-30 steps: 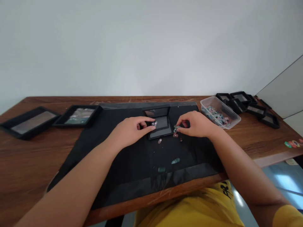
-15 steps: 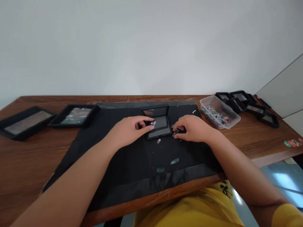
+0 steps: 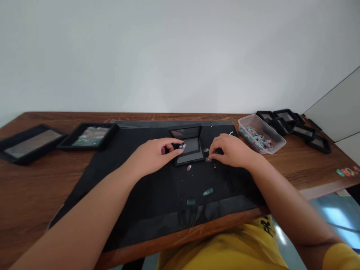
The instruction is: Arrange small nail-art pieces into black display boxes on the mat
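Hands: we had both on the black mat (image 3: 157, 195) that covered the middle of the wooden bench (image 3: 33, 187).
Left hand: our left hand (image 3: 153, 154) lay at the left edge of the small open black case (image 3: 189, 149), fingers curled, with a small pale stone (image 3: 182, 146) pinched at thumb and fingertips just over the case's lower tray.
Right hand: our right hand (image 3: 229, 150) sat just right of the case, fingers bent down with the tips touching the mat beside a small pinkish stone (image 3: 208, 159); we could not tell whether it gripped anything.
Case: lid stood tilted up at the back, grey tray lay flat on the mat, between our two hands.
Loose stones: one pale stone (image 3: 189, 167) just below the case, a green stone (image 3: 208, 192) and a darker green one (image 3: 191, 202) nearer the bench's front edge.
Tub: clear plastic tub (image 3: 274, 140) of mixed stones stood on the bench, right of the mat.
Spare cases: a cluster of black cases (image 3: 295, 125) lay beyond the tub.
Trays: two larger black trays (image 3: 60, 137) sat at far left.
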### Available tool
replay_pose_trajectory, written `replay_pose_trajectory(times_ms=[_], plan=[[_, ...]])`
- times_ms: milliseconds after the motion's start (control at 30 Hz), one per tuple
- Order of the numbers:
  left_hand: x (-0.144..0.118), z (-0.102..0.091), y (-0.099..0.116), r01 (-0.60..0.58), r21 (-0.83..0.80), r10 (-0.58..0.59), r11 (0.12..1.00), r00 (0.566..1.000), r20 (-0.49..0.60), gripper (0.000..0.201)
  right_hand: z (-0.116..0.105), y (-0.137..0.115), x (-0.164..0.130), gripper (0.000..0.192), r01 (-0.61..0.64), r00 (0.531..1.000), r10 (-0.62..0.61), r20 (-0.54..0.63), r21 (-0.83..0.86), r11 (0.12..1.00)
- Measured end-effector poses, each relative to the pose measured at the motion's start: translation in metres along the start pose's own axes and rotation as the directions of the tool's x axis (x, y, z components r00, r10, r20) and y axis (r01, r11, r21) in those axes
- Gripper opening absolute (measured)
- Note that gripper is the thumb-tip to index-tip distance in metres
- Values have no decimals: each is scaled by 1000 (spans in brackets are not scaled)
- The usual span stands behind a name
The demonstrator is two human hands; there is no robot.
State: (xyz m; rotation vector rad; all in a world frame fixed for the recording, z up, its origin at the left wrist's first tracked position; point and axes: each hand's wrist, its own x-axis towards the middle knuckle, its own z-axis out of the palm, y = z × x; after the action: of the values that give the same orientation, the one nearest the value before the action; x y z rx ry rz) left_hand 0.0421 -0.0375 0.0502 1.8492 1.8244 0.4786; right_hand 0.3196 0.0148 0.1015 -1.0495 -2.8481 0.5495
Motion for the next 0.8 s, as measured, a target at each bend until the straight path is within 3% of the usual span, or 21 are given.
replay_pose_trajectory(times_ms=[133,267,500,800], plan=[[0,-1,2,4,12,-4,1000,1000,4,54,-3,3,-1,2,-43,999,42,-14,-28,999],[0,-1,3,5,22,-5,1000,1000,-11,52,-8,6,-3,19,-150,986,152,63,-26,988],[1,-1,0,2,25,-2,1000,1000,16,56,-11,4,-3,2,-157,983,157,100,-8,988],[3,0,-4,0,-20,1,1000,1000,25,60,-6,1,-4,4,-74,995,73,-65,-11,997]])
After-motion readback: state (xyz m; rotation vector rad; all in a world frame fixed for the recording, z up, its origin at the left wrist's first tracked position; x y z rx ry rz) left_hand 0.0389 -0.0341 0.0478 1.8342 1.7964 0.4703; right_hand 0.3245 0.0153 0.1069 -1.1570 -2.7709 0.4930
